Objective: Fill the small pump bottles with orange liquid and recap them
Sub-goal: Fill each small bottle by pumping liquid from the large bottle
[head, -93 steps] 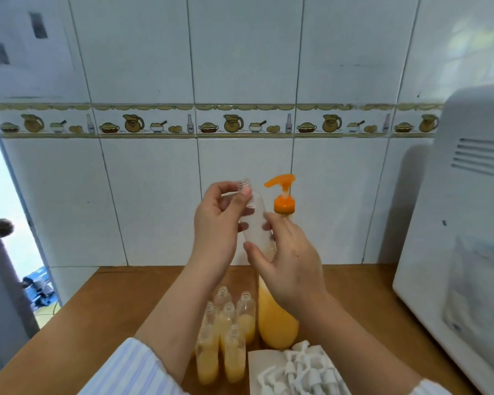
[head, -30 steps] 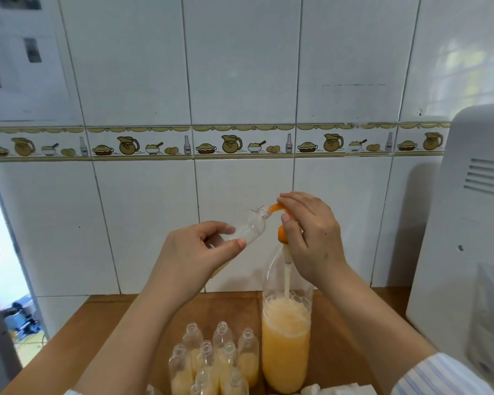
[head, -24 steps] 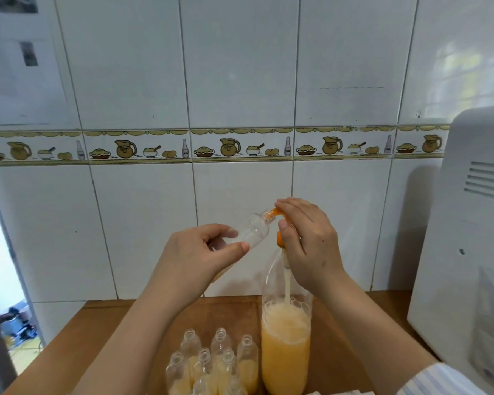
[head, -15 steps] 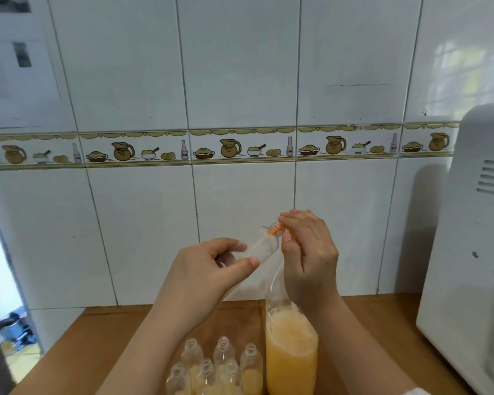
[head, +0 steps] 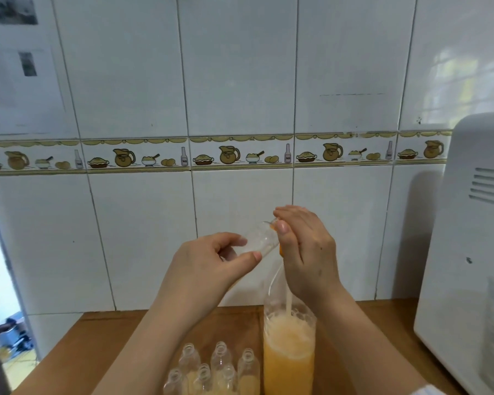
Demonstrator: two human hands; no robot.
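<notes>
Small bottle held at the pump spout

The left hand (head: 211, 263) pinches a tilted small clear bottle (head: 261, 239), mouth at the orange pump head (head: 280, 250), which the right hand (head: 305, 252) covers, fingers curled over it. The big dispenser bottle (head: 288, 354) stands on the bench (head: 97, 337) beside uncapped small bottles (head: 220, 366)

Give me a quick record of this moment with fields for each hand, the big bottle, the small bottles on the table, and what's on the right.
left hand: holds a clear small bottle, tilted, mouth at the pump spout
right hand: presses on the orange pump
big bottle: upright, partly full of foamy orange liquid
table bottles: uncapped cluster left of the big bottle
right side: white appliance
surface: wooden table
</notes>
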